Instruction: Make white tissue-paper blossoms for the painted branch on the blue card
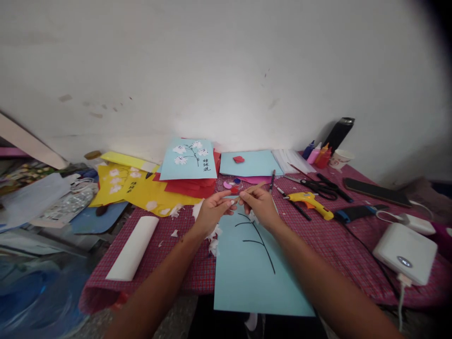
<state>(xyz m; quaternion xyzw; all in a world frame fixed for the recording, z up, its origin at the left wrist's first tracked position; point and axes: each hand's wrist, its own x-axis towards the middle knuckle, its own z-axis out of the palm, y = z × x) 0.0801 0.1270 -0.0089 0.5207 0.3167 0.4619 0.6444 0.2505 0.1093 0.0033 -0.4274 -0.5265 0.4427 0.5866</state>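
Note:
Above the light blue sheet [243, 278], my two hands meet at the fingertips. My right hand [260, 207] grips a thin tan wooden stick [257, 187], whose upper end sticks out past the knuckles. Thumb and fingers of my left hand [212, 210] are pinched close by the stick's lower tip; what lies between them is too small to make out. A branching black line [263, 243] is drawn on the sheet. White paper scraps [213, 246] lie along its left edge, and a little white paper shows below my right hand.
A finished-looking blue card with white flowers [189, 157] leans at the back. Yellow sheets [141, 188] and a white paper roll [133, 249] lie left. On the right are a yellow glue gun [314, 205], scissors [323, 189], paint bottles [318, 154] and a white power bank [405, 252] with a cable.

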